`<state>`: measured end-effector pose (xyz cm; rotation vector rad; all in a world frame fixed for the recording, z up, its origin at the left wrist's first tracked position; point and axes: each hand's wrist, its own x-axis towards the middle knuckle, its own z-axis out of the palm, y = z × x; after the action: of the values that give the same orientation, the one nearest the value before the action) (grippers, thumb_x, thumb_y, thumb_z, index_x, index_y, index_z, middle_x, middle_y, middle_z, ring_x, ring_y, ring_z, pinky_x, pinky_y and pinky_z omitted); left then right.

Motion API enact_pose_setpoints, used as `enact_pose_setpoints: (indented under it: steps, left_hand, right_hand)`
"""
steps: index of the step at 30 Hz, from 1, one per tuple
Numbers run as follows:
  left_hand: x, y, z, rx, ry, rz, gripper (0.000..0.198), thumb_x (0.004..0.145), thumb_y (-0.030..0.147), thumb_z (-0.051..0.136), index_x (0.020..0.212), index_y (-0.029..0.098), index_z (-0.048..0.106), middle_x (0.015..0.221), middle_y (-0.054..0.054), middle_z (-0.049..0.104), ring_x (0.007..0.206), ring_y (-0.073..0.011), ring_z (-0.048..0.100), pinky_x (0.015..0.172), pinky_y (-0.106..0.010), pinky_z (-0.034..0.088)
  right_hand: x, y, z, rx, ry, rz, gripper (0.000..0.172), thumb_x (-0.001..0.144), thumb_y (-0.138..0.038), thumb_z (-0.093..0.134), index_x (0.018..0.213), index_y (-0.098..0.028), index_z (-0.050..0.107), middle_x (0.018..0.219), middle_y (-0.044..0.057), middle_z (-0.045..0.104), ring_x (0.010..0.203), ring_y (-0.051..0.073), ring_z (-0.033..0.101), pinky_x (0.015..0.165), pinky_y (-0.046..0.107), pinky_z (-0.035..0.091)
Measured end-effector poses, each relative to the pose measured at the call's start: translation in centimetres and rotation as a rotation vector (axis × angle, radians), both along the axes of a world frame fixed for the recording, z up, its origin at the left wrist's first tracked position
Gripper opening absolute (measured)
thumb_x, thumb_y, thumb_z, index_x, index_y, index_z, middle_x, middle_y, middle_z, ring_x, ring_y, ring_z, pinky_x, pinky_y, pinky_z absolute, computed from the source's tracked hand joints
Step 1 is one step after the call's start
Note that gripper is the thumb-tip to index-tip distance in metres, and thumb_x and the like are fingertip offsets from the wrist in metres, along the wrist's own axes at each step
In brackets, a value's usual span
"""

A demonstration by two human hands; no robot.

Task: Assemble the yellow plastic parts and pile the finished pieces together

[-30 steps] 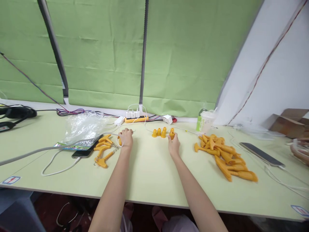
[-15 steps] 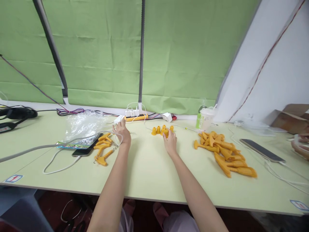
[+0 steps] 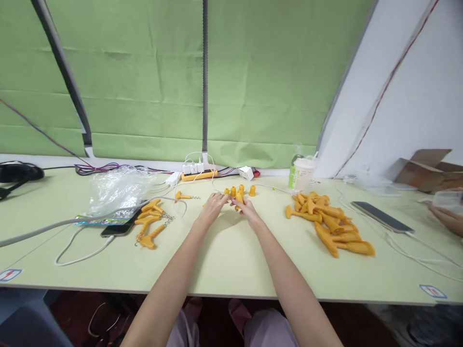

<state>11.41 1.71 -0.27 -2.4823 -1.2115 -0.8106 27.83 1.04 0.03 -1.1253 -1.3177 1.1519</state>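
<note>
My right hand (image 3: 249, 211) pinches a yellow piece (image 3: 239, 197), apparently one of the small bell-shaped caps. Close against it, my left hand (image 3: 214, 206) has its fingers closed and meeting the right fingertips. A bit of orange shows at its left side, but what it holds is hidden. Just behind the hands stand several yellow bell-shaped caps, one cap (image 3: 252, 191) slightly apart. Left of my left hand lies a yellow T-handled corkscrew (image 3: 185, 196) with a metal spiral. Several more corkscrews (image 3: 147, 222) lie farther left.
A pile of yellow handle parts (image 3: 327, 219) lies at right, beside a phone (image 3: 382, 217). Another phone (image 3: 117, 230) is partly under plastic wrap (image 3: 119, 190). A power strip (image 3: 198, 175), cables and a cup (image 3: 304, 173) line the back. Another person's hand (image 3: 448, 219) shows at far right.
My left hand has moved right, off the corkscrew lying on the table, and joined my right hand. The right hand has drawn a yellow piece from the cap group slightly left and nearer.
</note>
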Motion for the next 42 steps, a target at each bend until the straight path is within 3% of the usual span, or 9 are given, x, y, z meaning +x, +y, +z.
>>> enact_pose_setpoints:
  steps: [8,13,15,17,19,23,29,32,42]
  left_hand:
    - [0.1,-0.5,0.2,0.018,0.036,-0.046,0.022,0.093,0.021,0.039,0.102,0.019,0.06,0.091,-0.008,0.063,0.091,-0.0191,0.055,0.084,-0.032,0.038]
    - [0.1,-0.2,0.5,-0.032,-0.457,0.096,0.047,0.091,0.046,0.042,0.128,0.019,0.048,0.128,-0.014,0.054,0.121,-0.024,0.045,0.097,-0.037,0.035]
    - [-0.4,0.2,0.5,-0.22,-0.738,0.128,0.053,0.091,0.051,0.036,0.129,0.016,0.047,0.125,-0.016,0.057,0.112,-0.0234,0.052,0.089,-0.036,0.04]
    - [-1.1,0.7,0.5,-0.532,-0.918,0.057,0.056,0.089,0.055,0.035,0.119,0.012,0.055,0.106,-0.015,0.066,0.086,-0.0194,0.062,0.073,-0.031,0.044]
    - [-1.7,1.0,0.5,-0.773,-1.001,-0.051,0.055,0.084,0.058,0.043,0.104,0.011,0.061,0.089,-0.012,0.07,0.062,-0.0136,0.059,0.06,-0.026,0.042]
    - [-2.6,1.2,0.6,-0.829,-1.157,-0.121,0.046,0.072,0.056,0.059,0.087,0.013,0.06,0.078,-0.007,0.069,0.05,-0.0081,0.053,0.049,-0.021,0.036]
    - [-3.4,1.6,0.6,-0.702,-1.255,-0.008,0.035,0.074,0.049,0.057,0.082,0.015,0.055,0.061,0.001,0.06,0.042,-0.0061,0.045,0.042,-0.019,0.032]
    - [-3.5,1.6,0.5,-0.7,-1.217,-0.022,0.034,0.074,0.048,0.058,0.083,0.015,0.055,0.06,0.001,0.059,0.041,-0.0062,0.044,0.041,-0.019,0.032]
    - [-3.7,1.6,0.5,-0.697,-1.176,-0.079,0.041,0.071,0.053,0.061,0.085,0.015,0.056,0.062,-0.001,0.061,0.043,-0.0063,0.046,0.042,-0.019,0.034]
  right_hand:
    - [-0.4,0.1,0.3,0.001,0.051,-0.098,0.033,0.06,-0.044,0.072,0.075,-0.017,0.063,0.075,0.005,0.07,0.054,0.011,0.05,0.046,0.022,0.027]
    - [0.2,0.3,0.8,0.045,0.134,-0.179,0.034,0.06,-0.045,0.072,0.078,-0.019,0.061,0.078,0.006,0.071,0.056,0.012,0.052,0.048,0.025,0.031]
    - [0.6,0.1,1.2,0.076,0.153,-0.201,0.035,0.062,-0.047,0.071,0.079,-0.019,0.06,0.081,0.007,0.072,0.057,0.012,0.051,0.049,0.025,0.032]
    - [0.9,0.0,1.5,0.101,0.143,-0.211,0.037,0.062,-0.048,0.071,0.08,-0.019,0.059,0.082,0.008,0.072,0.058,0.013,0.052,0.05,0.025,0.034]
    - [0.9,0.0,1.6,0.124,0.099,-0.214,0.039,0.062,-0.049,0.071,0.081,-0.018,0.059,0.082,0.01,0.071,0.061,0.014,0.054,0.052,0.026,0.037]
    - [1.2,0.1,1.4,0.204,-0.157,-0.197,0.038,0.073,-0.051,0.063,0.092,-0.017,0.06,0.089,0.009,0.07,0.071,0.018,0.061,0.06,0.028,0.043]
    - [1.9,-0.6,0.4,0.294,-1.0,-0.159,0.042,0.083,-0.03,0.061,0.121,-0.019,0.047,0.103,0.01,0.066,0.091,0.024,0.062,0.077,0.032,0.041]
    - [1.9,-1.0,0.2,0.283,-1.111,-0.105,0.036,0.086,-0.024,0.054,0.12,-0.018,0.042,0.105,0.011,0.064,0.092,0.023,0.062,0.076,0.03,0.04]
    - [2.3,-1.0,0.7,0.255,-1.258,-0.209,0.027,0.088,-0.018,0.048,0.114,-0.017,0.042,0.106,0.011,0.062,0.097,0.023,0.06,0.074,0.029,0.039]
